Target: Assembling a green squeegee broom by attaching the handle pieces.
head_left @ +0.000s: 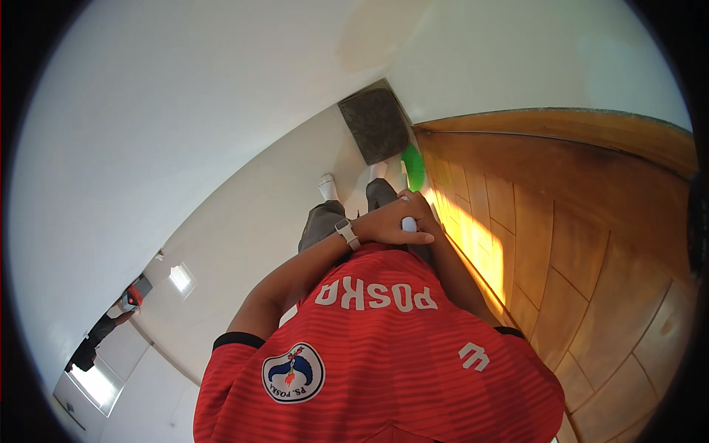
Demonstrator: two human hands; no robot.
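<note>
In front of my waist, both hands are together around a handle with a rounded whitish end. My left hand, with a pale watch on its wrist, reaches across from the left. It is closed at the handle, its thumb lying out to the right below the whitish end. My right hand is closed too, just beyond and partly behind the left. Down by my feet, a pale stick part and a green curved piece line up with the handle, like a broom. My arms and legs hide the length between.
My white-socked feet stand on a pale floor, a dark mat ahead in the corner. A wood-patterned surface with a sunlit patch runs along the right. Pale walls rise ahead and left. A red and grey object is far left.
</note>
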